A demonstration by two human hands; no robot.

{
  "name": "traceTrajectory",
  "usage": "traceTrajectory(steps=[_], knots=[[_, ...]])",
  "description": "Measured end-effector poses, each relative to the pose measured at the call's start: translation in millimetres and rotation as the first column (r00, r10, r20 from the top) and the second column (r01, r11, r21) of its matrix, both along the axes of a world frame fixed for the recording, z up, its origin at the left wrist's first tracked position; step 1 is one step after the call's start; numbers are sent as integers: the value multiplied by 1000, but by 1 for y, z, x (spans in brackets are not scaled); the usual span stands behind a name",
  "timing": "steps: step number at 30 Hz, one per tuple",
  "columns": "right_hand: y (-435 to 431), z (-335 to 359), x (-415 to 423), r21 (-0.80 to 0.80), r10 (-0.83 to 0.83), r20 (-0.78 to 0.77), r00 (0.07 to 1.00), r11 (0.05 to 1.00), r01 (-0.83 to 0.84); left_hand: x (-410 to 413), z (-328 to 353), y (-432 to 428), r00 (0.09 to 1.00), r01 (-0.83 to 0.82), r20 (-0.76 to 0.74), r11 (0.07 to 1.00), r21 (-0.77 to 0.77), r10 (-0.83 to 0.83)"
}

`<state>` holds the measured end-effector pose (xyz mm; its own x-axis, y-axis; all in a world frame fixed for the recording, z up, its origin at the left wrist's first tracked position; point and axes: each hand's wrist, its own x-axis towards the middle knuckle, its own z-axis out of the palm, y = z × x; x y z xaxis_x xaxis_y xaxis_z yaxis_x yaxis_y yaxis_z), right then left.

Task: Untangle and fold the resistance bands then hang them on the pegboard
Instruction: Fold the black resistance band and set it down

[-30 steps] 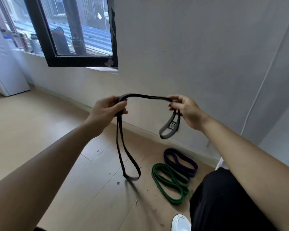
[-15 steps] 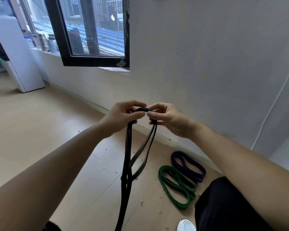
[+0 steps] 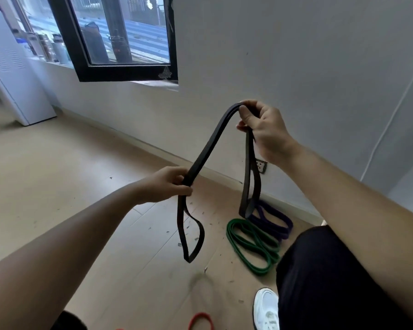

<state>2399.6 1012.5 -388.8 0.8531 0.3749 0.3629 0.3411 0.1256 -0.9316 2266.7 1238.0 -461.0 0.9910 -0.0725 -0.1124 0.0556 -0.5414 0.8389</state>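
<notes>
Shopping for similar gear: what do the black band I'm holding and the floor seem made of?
The black band looks like matte rubber or latex: flat strip draping limply. The floor: pale wood-look planks, low sheen, visible seams; wood or laminate, unclear.

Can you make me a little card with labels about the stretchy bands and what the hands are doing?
Left hand: grips the black band, lower down
Right hand: grips the same band, higher up
Black band: runs between both hands, with a loop dangling below each
On the floor: green band beside purple band; red band at the bottom edge
Pegboard: not in view
</notes>
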Motion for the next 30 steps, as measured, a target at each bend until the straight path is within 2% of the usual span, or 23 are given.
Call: traceTrajectory(steps=[4,9,11,14,19,21,25,30], knots=[[-20,-14,23,-47,-40,-85,996,998,36,7,2,8,990,-114,68,980,-161,126],[-49,-39,44,-255,56,-137,989,963,-90,11,16,10,940,-228,159,899,-373,304],[-58,-46,46,-390,172,-165,971,893,-224,13,23,8,920,-235,179,855,-462,350],[-56,-52,40,-622,285,-189,940,705,-339,17,33,2,900,-218,205,804,-554,384],[-34,-61,30,-727,346,-208,915,571,-381,21,47,-17,892,-170,245,783,-598,381],[-24,-60,24,-691,368,-221,903,595,-411,21,49,-22,898,-136,270,803,-580,347],[-5,-43,5,-510,413,-188,891,734,-449,21,47,-27,909,-115,302,868,-483,288],[16,-28,-14,-274,387,-109,915,874,-402,16,47,-24,912,-135,315,918,-372,261]])
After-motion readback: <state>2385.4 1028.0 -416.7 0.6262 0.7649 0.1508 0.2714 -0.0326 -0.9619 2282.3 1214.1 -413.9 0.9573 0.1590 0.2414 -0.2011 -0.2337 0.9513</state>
